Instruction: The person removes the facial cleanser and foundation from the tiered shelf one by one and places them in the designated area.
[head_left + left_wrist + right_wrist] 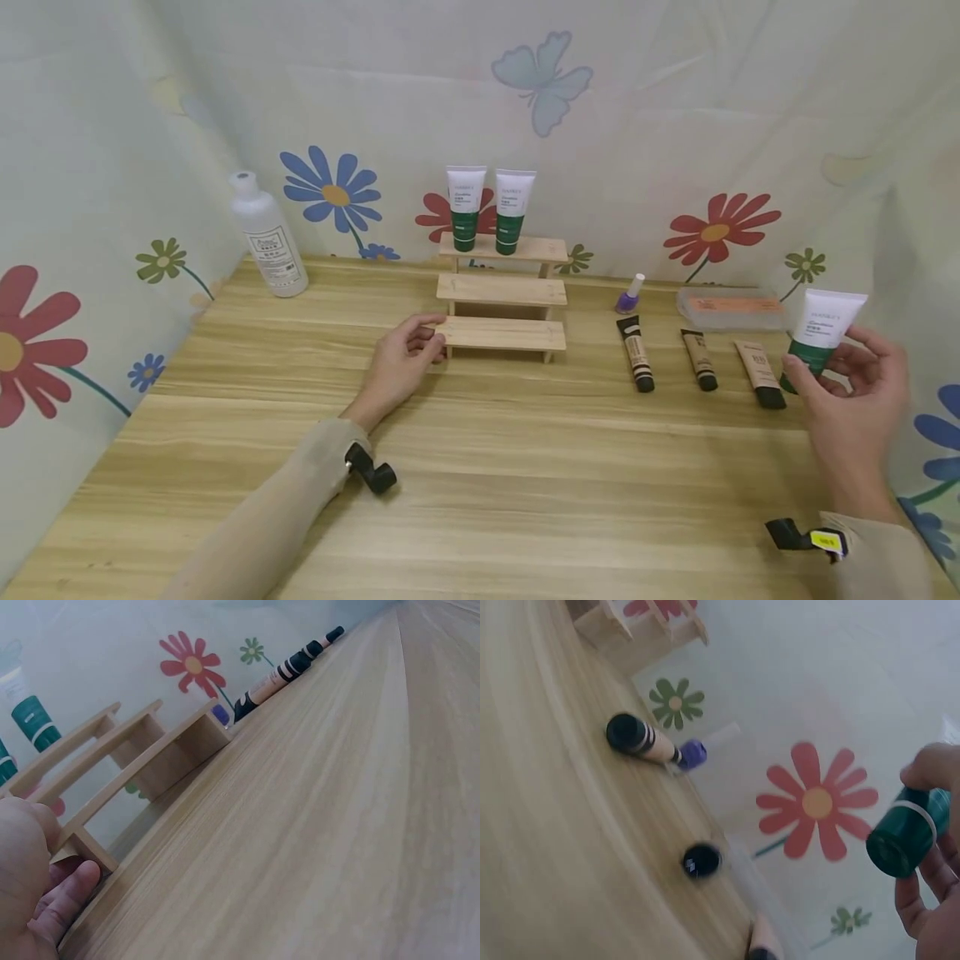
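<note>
My right hand [858, 396] holds a white-and-green squeeze tube [821, 327] by its green lower part, cap down, raised off the table at the right. In the right wrist view, thumb and fingers wrap the green end [904, 836]. My left hand [401, 358] grips the left end of the lowest step of a three-tier wooden display stand [501, 333]. In the left wrist view, the thumb lies over that step and fingers are under its end. Two matching tubes, one on the left [466, 208] and one beside it [513, 212], stand cap down on the top tier.
Right of the stand lie three beige tubes with black caps [636, 354], [700, 360], [760, 375]. Behind them are a purple nail polish bottle [628, 298] and a clear plastic case [731, 308]. A white bottle [270, 242] stands at the back left, before a flowered curtain [637, 125].
</note>
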`<state>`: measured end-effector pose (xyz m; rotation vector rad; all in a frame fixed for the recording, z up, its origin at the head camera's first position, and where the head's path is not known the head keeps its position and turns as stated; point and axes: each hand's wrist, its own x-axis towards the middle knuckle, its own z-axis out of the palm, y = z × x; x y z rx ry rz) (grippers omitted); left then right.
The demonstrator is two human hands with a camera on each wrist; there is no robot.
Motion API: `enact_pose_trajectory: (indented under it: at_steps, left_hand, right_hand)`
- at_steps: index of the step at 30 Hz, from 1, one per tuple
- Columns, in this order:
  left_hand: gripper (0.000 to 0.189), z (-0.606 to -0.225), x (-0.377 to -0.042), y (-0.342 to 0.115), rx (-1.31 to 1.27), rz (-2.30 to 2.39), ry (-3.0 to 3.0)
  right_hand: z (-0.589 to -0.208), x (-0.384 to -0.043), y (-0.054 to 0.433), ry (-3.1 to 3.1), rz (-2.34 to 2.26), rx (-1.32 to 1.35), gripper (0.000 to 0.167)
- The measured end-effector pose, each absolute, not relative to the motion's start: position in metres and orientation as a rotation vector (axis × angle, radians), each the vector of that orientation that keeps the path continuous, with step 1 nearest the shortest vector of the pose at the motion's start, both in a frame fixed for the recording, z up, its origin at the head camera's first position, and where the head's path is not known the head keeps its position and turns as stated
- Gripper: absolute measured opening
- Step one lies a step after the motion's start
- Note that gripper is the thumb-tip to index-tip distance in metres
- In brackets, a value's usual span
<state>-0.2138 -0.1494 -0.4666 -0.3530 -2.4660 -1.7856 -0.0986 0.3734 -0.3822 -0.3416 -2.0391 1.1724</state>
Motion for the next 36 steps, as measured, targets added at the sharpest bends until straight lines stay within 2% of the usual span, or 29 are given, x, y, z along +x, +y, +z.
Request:
enact_pose_trajectory:
  at_steps: [9,20,36]
  left_hand:
    - [0.033,-0.468,-0.214,-0.151,-0.377,-1.786,-2.463]
    - [0.034,-0.466,-0.212,-0.151,-0.387,-1.778,-2.465]
    - [0.032,-0.467,-0.214,-0.149,-0.364,-1.787,-2.459]
  right_hand:
    - [-0.414,-0.069,0.402,-2.146,1.150,-0.475,0.074]
    - [-0.440,-0.028,0.422,-2.422,1.061,-0.636,0.067]
    - [-0.454,-0.009,0.427,-2.596,0.878,-0.660,0.071]
